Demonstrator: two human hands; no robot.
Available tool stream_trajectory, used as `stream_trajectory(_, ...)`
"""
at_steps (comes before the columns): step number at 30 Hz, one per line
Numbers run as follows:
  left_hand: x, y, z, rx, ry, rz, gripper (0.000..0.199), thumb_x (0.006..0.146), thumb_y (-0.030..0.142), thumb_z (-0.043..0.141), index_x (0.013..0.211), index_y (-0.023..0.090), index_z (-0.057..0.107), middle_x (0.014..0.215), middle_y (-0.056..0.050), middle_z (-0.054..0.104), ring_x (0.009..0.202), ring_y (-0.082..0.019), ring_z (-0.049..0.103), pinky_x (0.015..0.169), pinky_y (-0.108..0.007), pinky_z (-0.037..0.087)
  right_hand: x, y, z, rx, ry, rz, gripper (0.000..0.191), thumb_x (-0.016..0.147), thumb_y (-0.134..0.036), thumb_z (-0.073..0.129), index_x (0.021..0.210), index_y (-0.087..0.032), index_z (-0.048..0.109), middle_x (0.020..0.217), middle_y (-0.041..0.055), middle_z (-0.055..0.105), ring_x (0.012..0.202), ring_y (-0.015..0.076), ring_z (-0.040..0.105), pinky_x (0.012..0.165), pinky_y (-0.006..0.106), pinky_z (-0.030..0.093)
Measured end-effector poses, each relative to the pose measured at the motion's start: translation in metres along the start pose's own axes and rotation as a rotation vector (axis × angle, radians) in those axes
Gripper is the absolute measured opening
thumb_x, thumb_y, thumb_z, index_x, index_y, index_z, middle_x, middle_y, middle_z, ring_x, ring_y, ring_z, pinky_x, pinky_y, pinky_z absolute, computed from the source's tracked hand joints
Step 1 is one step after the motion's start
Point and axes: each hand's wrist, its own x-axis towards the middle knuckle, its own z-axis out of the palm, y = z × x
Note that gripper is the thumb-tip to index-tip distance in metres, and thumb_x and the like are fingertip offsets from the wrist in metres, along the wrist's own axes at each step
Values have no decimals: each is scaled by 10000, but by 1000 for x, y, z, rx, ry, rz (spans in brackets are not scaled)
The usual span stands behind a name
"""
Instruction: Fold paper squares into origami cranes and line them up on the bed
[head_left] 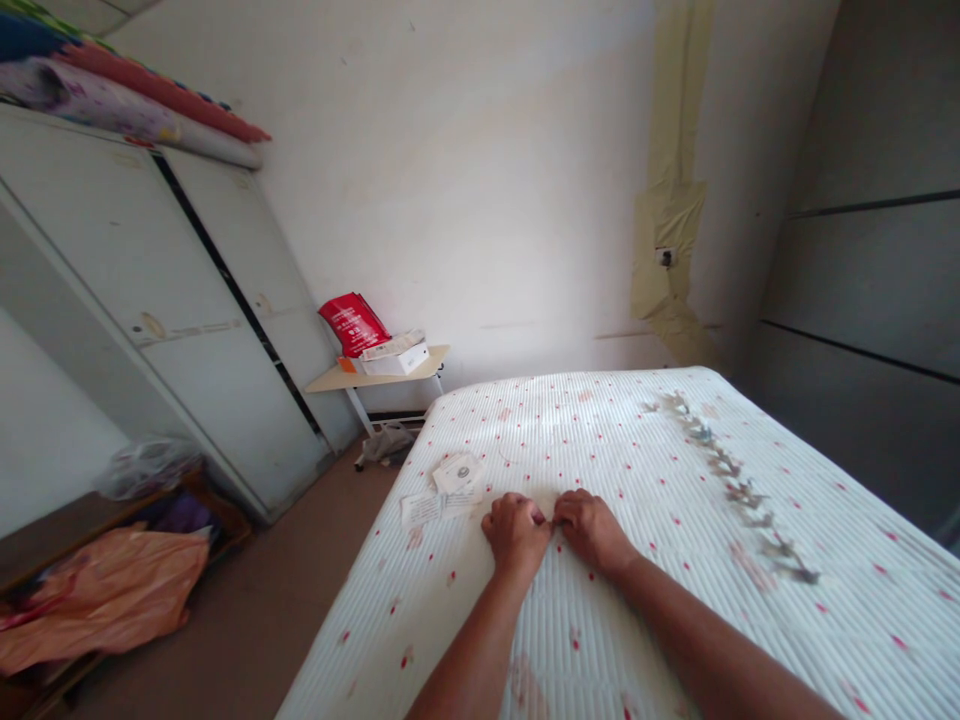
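Observation:
My left hand (517,532) and my right hand (594,530) are close together above the middle of a bed (525,610) with a white, red-dotted quilted cover. Both have curled fingers, and their thumbs and fingertips meet between them. Whatever they pinch is too small and hidden to make out. Just left of my left hand lie several pale printed paper pieces (456,472), partly overlapping. On the right side of the bed, a slanting row of small, pointed, folded-looking pieces (739,492) runs away from me; blur hides their exact kind.
A small table (330,379) past the bed's far left corner bears a red bag (354,322) and a white box (397,358). Grey cabinets (195,290) stand left, with rolled mats on top. An orange plastic bag (112,590) lies at lower left. A wall socket (666,257) is ahead.

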Motion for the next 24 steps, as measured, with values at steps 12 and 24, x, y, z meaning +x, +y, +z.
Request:
stream_trajectory(12,-1,-2,-3,-25,0,-15,98,690,208,578,710,261,658,980,10,620,995,-182,514,830,-303,350,0,-2,0,-23,-5,9,265,764,-73,424,718,-187,659,838,37,650,840,143,554,771,231,376)
stream_trajectory(24,1,-15,-2,-47,-4,-25,204,639,118,566,747,267,656,1041,18,588,1000,-167,505,825,-270,364,0,-2,-1,-1,-8,10,261,758,-66,421,689,-182,645,815,37,644,832,143,551,769,228,369)
